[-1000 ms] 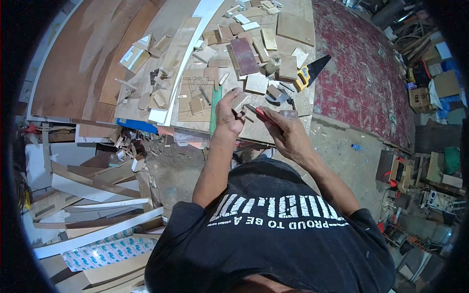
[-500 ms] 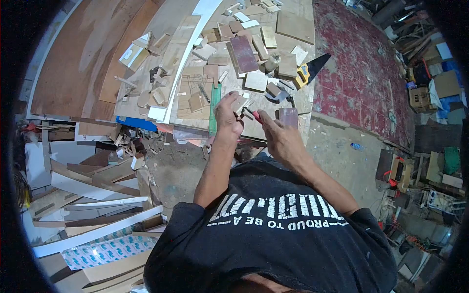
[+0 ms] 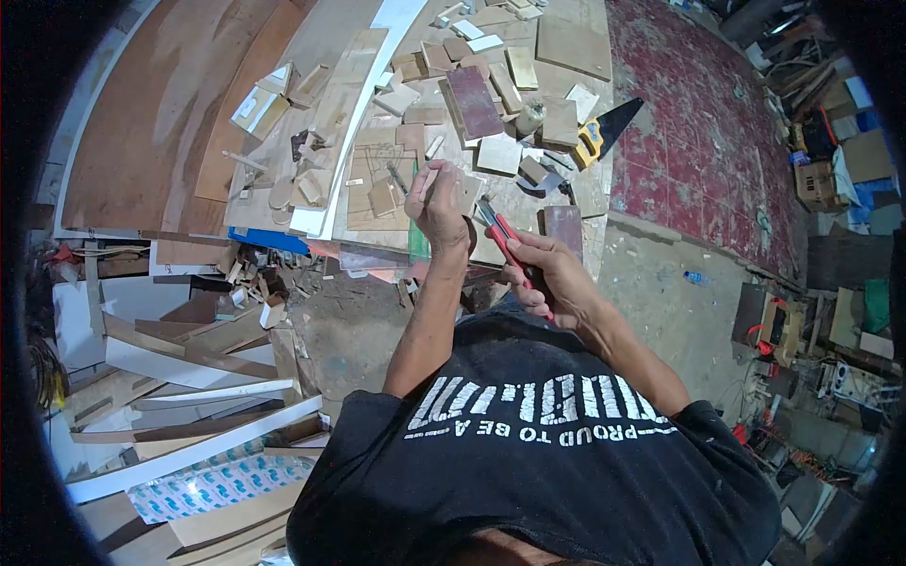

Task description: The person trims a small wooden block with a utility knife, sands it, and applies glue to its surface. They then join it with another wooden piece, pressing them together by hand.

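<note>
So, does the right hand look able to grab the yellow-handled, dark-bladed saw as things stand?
Probably not yet: the right hand holds a red-handled metal tool, though the saw looks largely uncovered.

In front of the person there is a wooden worktop (image 3: 578,13), crowded with many small wooden pieces (image 3: 521,71). At its right edge lies a saw (image 3: 619,121) with yellow handle, the dark blade reaching past this edge. I see also a dark red block (image 3: 475,104) near a pale square block (image 3: 498,156); at the far side, a large flat panel (image 3: 573,45); nearer, a green strip (image 3: 417,243) beside a board with drawn lines (image 3: 363,215).
</note>
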A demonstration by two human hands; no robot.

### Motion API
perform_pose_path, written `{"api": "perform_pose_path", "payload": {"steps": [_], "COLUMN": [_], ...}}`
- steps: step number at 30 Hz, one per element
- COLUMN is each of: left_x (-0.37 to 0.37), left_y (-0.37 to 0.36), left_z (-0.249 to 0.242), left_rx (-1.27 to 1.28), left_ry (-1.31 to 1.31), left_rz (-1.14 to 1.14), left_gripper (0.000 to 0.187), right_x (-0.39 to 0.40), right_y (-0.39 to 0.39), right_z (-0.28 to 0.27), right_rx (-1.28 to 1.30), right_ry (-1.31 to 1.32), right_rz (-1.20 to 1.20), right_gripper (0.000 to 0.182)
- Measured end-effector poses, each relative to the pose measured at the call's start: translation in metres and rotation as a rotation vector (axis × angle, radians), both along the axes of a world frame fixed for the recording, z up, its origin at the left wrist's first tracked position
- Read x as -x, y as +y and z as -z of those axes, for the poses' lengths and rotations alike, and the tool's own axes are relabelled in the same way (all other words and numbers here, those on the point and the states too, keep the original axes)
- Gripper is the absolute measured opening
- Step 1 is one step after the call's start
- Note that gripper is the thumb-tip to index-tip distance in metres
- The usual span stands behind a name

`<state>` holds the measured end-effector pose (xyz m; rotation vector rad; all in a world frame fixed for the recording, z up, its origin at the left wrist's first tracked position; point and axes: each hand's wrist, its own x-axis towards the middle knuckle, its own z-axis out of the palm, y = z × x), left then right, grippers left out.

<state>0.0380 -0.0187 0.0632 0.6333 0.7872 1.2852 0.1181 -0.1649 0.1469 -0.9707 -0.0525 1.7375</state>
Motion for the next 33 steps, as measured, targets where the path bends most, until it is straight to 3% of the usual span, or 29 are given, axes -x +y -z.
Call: {"api": "perform_pose_path", "payload": {"steps": [4, 7, 8, 10, 11, 12, 15, 18, 28, 30, 32, 33], "left_x": [0.001, 0.002, 0.003, 0.006, 0.006, 0.006, 0.008, 0.008, 0.008, 0.009, 0.006, 0.007], "left_y": [0.005, 0.003, 0.004, 0.005, 0.006, 0.006, 0.005, 0.003, 0.002, 0.000, 0.002, 0.001], "left_z": [0.011, 0.001, -0.002, -0.006, -0.008, -0.008, -0.010, -0.018, -0.006, -0.003, 0.003, 0.010], "left_rx": [-0.041, 0.279, 0.278, 0.414, 0.448, 0.448, 0.473, 0.542, 0.420, 0.401, 0.455, 0.458], "left_ry": [-0.030, -0.192, -0.195, -0.298, -0.296, -0.296, -0.250, -0.164, -0.059, -0.060, 0.013, 0.016], "left_rz": [0.004, 0.163, 0.160, 0.227, 0.230, 0.232, 0.323, 0.345, 0.257, 0.236, 0.142, 0.143], "left_gripper": [0.017, 0.017, 0.017, 0.018, 0.018, 0.018, 0.017, 0.016, 0.016, 0.016, 0.016, 0.016], "right_x": [0.003, 0.000, -0.001, -0.002, -0.006, -0.007, -0.008, -0.009, -0.001, 0.002, 0.000, 0.001], "right_y": [-0.003, -0.008, -0.007, -0.006, -0.006, -0.005, 0.000, 0.002, 0.001, 0.000, -0.004, -0.007], "right_z": [0.014, 0.009, 0.005, 0.000, 0.003, 0.003, 0.002, 0.008, 0.008, 0.006, 0.014, 0.021], "right_rx": [-0.050, -0.088, -0.087, -0.033, -0.090, -0.091, -0.212, -0.329, -0.255, -0.294, -0.284, -0.301], "right_ry": [0.391, 0.334, 0.332, -0.521, -0.785, -0.785, -1.237, -1.318, -1.235, -1.458, -1.512, -1.767], "right_rz": [0.067, 0.086, 0.083, -0.007, -0.048, -0.046, -0.106, -0.076, -0.110, -0.160, -0.256, -0.362], "right_gripper": [0.037, 0.038, 0.038, 0.039, 0.038, 0.038, 0.035, 0.034, 0.035, 0.035, 0.045, 0.053]}}
